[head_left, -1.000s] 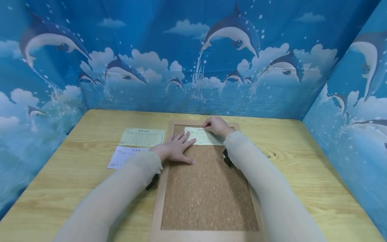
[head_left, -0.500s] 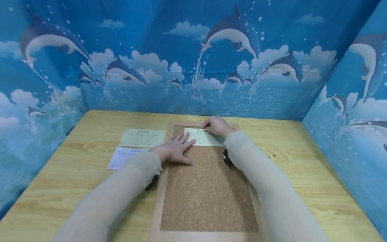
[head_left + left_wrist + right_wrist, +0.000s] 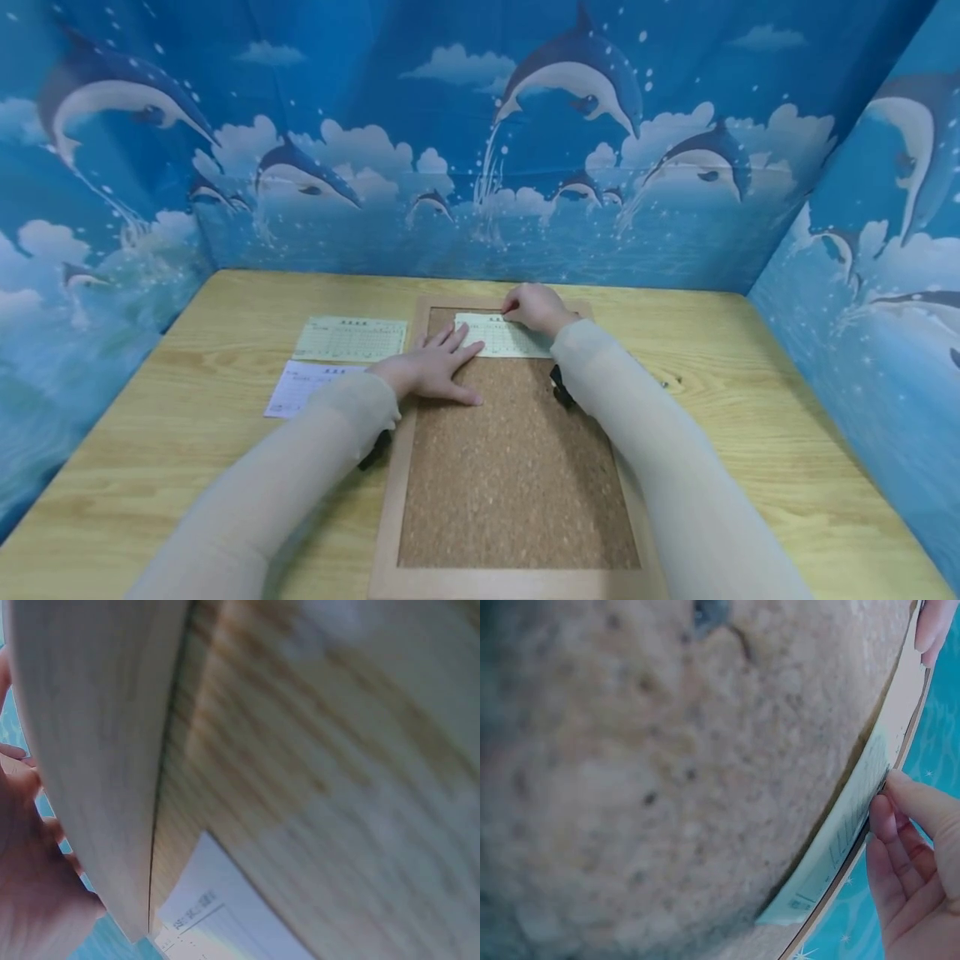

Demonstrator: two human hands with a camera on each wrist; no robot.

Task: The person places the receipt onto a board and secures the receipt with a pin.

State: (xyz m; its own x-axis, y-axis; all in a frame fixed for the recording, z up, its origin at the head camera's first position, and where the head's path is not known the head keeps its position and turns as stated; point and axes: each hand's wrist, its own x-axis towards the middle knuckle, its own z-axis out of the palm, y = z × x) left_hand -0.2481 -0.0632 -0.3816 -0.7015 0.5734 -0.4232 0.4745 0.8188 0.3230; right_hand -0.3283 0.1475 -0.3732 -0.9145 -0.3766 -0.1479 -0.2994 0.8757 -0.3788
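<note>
A cork board [image 3: 517,467] in a pale wooden frame lies on the table. Across its top is a light green printed slip [image 3: 510,340]. My left hand [image 3: 435,371] rests spread over the board's left edge, its fingertips on the slip's left end. At the slip's upper edge my right hand [image 3: 538,310] pinches a small pin [image 3: 887,777] between thumb and forefinger. Fingers hide most of that pin, and its head cannot be made out clearly. In the right wrist view the slip [image 3: 840,825] lies along the board's edge, under the pinching fingertips.
Left of the board lie a second green slip [image 3: 352,338] and a white-lilac slip [image 3: 303,390], partly covered by the left sleeve. Small dark bits [image 3: 678,381] sit on the wooden table [image 3: 780,433] to the right. Dolphin-printed cloth [image 3: 480,167] walls the back and sides.
Both hands stay at nearly the same places on the slip. The right fingertips shift very slightly while pinching the pin; the whole head view also shifts a little.
</note>
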